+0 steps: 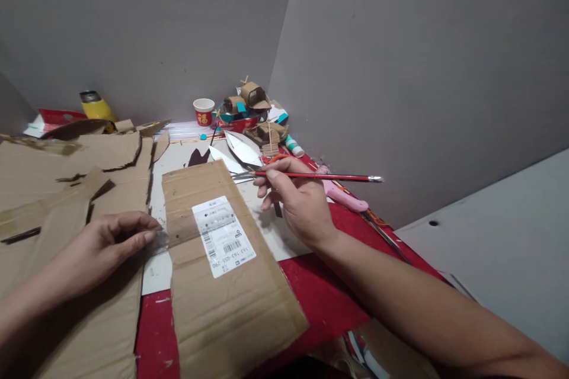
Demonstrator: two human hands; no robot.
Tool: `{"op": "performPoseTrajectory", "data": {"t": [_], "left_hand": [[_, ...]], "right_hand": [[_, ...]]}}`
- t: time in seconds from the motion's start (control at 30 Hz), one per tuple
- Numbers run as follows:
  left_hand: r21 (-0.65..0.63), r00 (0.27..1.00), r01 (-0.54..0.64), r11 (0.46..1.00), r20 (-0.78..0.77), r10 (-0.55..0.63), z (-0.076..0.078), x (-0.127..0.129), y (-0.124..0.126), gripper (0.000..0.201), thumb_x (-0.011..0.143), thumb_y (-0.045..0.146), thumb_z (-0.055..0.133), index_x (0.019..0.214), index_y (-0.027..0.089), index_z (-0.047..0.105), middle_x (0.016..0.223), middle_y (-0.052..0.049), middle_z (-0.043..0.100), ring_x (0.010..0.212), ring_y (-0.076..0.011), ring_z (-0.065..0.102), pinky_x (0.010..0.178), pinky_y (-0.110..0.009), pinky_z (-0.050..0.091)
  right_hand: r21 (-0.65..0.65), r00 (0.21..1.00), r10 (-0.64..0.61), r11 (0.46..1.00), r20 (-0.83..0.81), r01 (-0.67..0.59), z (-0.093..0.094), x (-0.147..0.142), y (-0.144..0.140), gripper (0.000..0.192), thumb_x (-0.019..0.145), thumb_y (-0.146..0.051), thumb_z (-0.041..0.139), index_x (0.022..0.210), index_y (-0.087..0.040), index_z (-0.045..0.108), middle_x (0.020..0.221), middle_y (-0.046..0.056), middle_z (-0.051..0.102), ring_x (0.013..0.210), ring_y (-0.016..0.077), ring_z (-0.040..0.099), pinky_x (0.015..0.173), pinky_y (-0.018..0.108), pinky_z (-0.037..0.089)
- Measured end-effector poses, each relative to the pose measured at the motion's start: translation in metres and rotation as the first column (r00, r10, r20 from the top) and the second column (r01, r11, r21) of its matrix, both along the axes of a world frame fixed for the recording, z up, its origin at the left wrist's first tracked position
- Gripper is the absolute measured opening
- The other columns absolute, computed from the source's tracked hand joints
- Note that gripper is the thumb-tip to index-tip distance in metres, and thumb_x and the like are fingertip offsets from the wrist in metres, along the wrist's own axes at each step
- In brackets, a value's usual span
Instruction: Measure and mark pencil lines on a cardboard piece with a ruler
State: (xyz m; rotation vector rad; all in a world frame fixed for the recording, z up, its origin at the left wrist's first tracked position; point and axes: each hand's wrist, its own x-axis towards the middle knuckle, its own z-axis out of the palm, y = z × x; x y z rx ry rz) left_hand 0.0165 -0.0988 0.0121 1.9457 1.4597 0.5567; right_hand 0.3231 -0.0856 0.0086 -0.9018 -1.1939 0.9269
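One cup [204,115], contents hidden | left hand [106,244] pinching clear strip [184,236] | right hand [304,198] pinching pencil [342,177]

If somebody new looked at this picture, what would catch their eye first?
Probably the brown cardboard piece with a white label, in the middle foreground. By its far right corner the right hand holds a red pencil, while the left hand pinches what looks like a clear strip at the cardboard's left edge. At the back, a red-and-white cup stands beside small cardboard models.
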Motion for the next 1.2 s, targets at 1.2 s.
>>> {"op": "performPoseTrajectory", "data": {"t": [1.2], "left_hand": [[0.13,0.998,-0.053,0.99,-0.033,0.058,-0.011,0.005,0.0,0.036,0.078,0.059,0.059,0.089,0.028,0.074,0.097,-0.002,0.077,0.09,-0.0232,0.071,0.08,-0.028,0.056]], "right_hand": [[-0.33,0.968,0.127,0.943,0.217,-0.05,-0.006,-0.004,0.006,0.007,0.078,-0.022,0.055,0.072,-0.02,0.051,0.058,-0.003,0.061,0.042,0.0087,0.051,0.038,0.019,0.041]]}}
